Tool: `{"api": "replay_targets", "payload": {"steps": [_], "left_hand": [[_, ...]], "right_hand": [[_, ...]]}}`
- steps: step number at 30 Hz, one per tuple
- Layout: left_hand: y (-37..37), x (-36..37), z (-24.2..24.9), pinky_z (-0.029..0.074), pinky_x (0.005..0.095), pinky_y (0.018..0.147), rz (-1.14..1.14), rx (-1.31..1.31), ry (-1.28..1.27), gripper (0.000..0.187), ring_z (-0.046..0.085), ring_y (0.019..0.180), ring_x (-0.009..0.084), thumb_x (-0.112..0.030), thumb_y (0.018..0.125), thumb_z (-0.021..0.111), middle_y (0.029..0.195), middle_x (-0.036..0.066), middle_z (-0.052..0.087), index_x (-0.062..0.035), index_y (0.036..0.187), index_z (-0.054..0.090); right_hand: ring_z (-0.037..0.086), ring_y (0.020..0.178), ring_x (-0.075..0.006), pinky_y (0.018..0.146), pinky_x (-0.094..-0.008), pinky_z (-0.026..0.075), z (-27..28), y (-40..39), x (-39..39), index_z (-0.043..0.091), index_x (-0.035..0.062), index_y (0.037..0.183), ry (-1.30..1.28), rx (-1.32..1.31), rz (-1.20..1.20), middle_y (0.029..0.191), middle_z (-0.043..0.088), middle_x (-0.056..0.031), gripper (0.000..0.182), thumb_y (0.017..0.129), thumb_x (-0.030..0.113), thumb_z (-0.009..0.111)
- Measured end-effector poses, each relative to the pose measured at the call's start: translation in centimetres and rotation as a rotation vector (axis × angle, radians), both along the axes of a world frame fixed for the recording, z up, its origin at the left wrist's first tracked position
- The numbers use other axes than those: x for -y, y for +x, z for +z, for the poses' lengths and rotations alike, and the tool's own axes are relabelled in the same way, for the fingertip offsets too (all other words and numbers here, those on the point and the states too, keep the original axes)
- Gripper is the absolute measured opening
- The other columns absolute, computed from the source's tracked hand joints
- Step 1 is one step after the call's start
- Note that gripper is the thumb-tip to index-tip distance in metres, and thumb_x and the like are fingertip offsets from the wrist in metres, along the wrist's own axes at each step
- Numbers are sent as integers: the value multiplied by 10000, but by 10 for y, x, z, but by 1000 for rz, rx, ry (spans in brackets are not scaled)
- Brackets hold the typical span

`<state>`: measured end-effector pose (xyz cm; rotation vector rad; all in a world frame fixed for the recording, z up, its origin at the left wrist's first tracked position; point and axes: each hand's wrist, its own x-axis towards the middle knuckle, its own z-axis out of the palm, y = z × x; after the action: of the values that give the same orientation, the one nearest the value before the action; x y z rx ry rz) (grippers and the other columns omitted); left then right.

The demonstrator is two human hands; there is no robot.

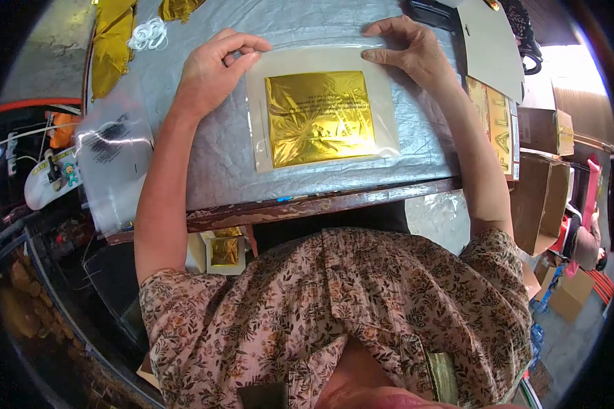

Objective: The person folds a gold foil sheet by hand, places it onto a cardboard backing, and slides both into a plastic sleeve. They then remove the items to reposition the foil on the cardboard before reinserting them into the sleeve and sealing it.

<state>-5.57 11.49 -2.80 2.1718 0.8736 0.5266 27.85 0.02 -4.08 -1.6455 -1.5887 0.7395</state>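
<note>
A clear plastic bag (386,102) lies flat on the silver-grey table cover, with a shiny gold foil packet (320,119) inside it. Dark printing crosses the foil's upper half. At the bag's top left corner, my left hand (218,65) is closed, thumb and forefinger pinching the edge. My right hand (416,54) is at the top right corner, its thumb resting on the bag's edge and its forefinger stretched out apart from the thumb.
White elastic bands (147,34) and gold foil sheets (112,48) lie at the far left. More clear plastic bags (116,157) hang over the left edge. Cardboard boxes (539,198) stand at the right. A dark tray (431,13) sits at the back.
</note>
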Motion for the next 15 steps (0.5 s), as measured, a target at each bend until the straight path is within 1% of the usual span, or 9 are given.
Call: {"api": "replay_targets", "payload": {"steps": [3,4,6,7,9,10,12,13,15], "left_hand": [[-1,-1,-3,422,213,749,-19,28,34,198,491,803,66,-90,963,666,897,-49,570,-107,1132,767],[-1,-1,-4,422,213,749,-18,28,32,198,491,803,66,-90,963,666,897,-49,570,-107,1132,767],[-2,0,-5,432,204,733,-49,48,102,194,515,801,58,-72,966,664,920,-51,596,-100,1130,765],[-1,-1,-5,432,204,733,-49,48,100,194,515,801,58,-72,966,664,920,-51,596,-100,1130,765],[0,-1,-4,487,286,666,-63,89,172,167,557,668,150,-118,930,667,891,12,642,-113,1067,761],[1,0,-3,487,286,666,-61,89,172,167,557,668,150,-118,930,667,891,12,642,-113,1067,761],[1,4,1,523,325,688,-79,53,304,143,645,739,208,-100,933,652,924,24,670,-106,1039,747],[1,4,1,523,325,688,-76,55,305,143,645,739,208,-100,933,652,924,24,670,-106,1039,747],[1,5,3,556,371,725,-121,51,469,136,688,826,251,-93,923,650,972,18,689,-118,1023,739]], "right_hand": [[654,1036,-121,978,-303,514,-5,1,2,773,77,1065,7,-79,-10,1091,718,3,315,778,111,898],[654,1036,-121,978,-303,514,-7,2,2,773,77,1065,4,-79,-9,1091,718,3,315,778,111,898],[644,1021,-118,973,-298,507,-10,4,1,805,100,979,117,34,46,1023,708,23,217,780,113,892],[644,1021,-118,973,-298,507,-10,3,2,805,100,979,114,34,46,1023,708,23,217,780,113,892],[627,1032,-122,993,-298,472,-7,2,3,821,111,908,161,64,56,984,695,26,132,792,128,882],[627,1032,-122,993,-298,472,-6,1,3,821,111,908,161,64,58,984,695,26,132,792,128,882],[604,1061,-132,1000,-311,439,-2,-2,6,825,110,933,198,211,53,993,693,22,154,794,141,882],[604,1061,-132,1000,-311,439,-1,-3,7,825,110,933,199,213,55,993,693,22,154,794,141,882],[594,1054,-151,986,-328,426,-2,-4,11,828,117,955,246,268,38,1008,699,14,154,813,163,868]]}}
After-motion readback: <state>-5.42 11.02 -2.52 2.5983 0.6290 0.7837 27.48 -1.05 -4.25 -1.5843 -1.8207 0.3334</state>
